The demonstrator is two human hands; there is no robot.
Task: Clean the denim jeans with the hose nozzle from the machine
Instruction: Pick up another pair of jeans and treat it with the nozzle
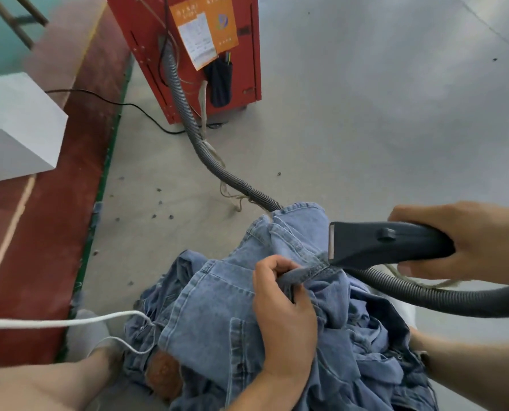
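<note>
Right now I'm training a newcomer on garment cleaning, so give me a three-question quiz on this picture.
1. True or false: the right hand grips the black plastic hose nozzle.
2. What does the left hand pinch? A) white cord B) folded blue denim jeans C) grey ribbed hose
3. Fill in: the grey ribbed hose runs back to the ____ metal machine.

Key: 1 true; 2 B, the blue denim jeans; 3 red.
</note>
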